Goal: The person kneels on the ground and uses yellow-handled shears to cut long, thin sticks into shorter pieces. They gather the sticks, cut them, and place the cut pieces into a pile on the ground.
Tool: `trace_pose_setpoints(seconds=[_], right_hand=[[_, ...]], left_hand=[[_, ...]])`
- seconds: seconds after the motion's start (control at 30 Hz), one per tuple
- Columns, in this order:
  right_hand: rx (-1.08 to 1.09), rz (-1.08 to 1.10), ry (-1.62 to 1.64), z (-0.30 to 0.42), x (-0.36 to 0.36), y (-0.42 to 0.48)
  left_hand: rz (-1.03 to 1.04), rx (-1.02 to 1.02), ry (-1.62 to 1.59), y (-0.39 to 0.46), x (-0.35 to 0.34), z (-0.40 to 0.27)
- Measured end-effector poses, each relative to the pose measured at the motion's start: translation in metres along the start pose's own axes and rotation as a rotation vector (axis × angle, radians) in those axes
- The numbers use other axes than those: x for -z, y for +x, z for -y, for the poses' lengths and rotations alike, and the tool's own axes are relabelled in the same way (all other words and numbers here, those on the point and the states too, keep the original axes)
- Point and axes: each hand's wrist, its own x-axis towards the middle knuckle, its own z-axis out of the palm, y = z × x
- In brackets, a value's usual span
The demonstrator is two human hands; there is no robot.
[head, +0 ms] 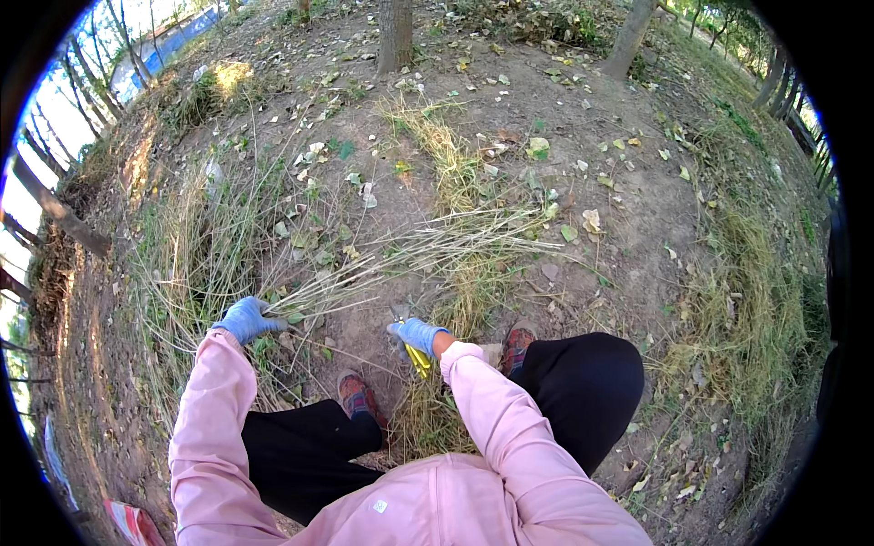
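Blue gloves cover both my hands. My left hand (247, 321) is closed around the near ends of a bundle of long dry stems (382, 263), which fans out over the ground to the right. Yellow-handled pruning shears (418, 360) are in my right hand (416, 334), their small blades pointing up past the fingers; whether the blades are apart is too small to tell. Dry grass (474, 300) lies under the stems, just beyond my right hand. Left of the bundle stands a clump of tall weeds (198, 252).
Tree trunks rise ahead, one at the centre (395, 34) and one to the right (629, 37). A leaning trunk (68, 218) is at the left. Cut grass (758, 293) lies along the right side. My shoes (358, 396) flank more dry grass. A red and white wrapper (133, 522) lies at lower left.
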Motion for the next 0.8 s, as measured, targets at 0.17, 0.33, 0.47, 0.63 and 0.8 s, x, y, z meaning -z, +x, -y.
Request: trace_pose_setpoints(seconds=[0.17, 0.33, 0.47, 0.63, 0.8], right_hand=[[0.059, -0.049, 0.025, 0.026, -0.008, 0.016], [0.118, -0.152, 0.003, 0.039, -0.007, 0.015], [0.194, -0.312, -0.211, 0.040, -0.004, 0.007], [0.315, -0.460, -0.098, 0.020, 0.013, 0.020], [0.399, -0.781, 0.316, -0.023, 0.036, -0.003]], left_hand=[[0.004, -0.012, 0.065, -0.007, 0.000, 0.009], [-0.025, -0.079, -0.004, -0.011, -0.008, 0.015], [0.031, 0.012, -0.060, -0.016, 0.000, 0.004], [-0.132, -0.063, -0.314, 0.006, -0.009, 0.020], [-0.471, -0.221, -0.516, 0.030, 0.009, -0.057]])
